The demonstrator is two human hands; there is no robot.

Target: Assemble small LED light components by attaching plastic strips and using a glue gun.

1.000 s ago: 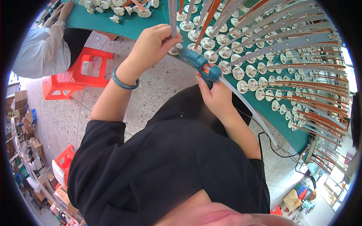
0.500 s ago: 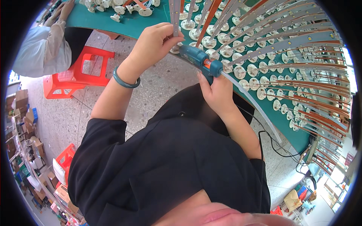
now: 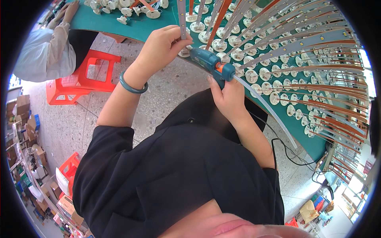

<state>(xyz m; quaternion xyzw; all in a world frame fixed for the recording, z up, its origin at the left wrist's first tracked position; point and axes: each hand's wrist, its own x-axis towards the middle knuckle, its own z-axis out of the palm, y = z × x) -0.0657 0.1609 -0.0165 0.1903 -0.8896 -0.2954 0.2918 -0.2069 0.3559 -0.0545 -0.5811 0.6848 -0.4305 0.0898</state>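
Two bare hands: left hand (image 3: 166, 47) and right hand (image 3: 229, 98) meet at the near edge of a green worktable (image 3: 313, 144), the left a little farther forward.
Left grip: thumb and forefinger pinched together, with the lower part of a pale LED strip (image 3: 182, 19) between them; the other fingers are curled, partly out of sight.
LED strip: upright at the table edge, its long axis running away from the fingertips toward the top of the view; its foot is over a round white base (image 3: 185, 52), just below the pinch.
Right grip: wrapped round the handle of a teal glue gun (image 3: 205, 59); whether a finger presses the trigger cannot be told.
Gun to base: the barrel slants up and leftward, crosswise to the strip, its front end just right of the base and near the left fingertips; whether it touches is unclear.
Glue stick: a long translucent glue stick (image 3: 274, 112) trails from the gun's rear, down and right.
Standing rows: other strips on white bases (image 3: 219, 45) fill the table's right side.
Loose bases: a white heap (image 3: 122, 19) lies at far left.
Surroundings: red stool (image 3: 95, 81) beside a co-worker's pale sleeve (image 3: 59, 41); teal bangle (image 3: 133, 88) on the left wrist.
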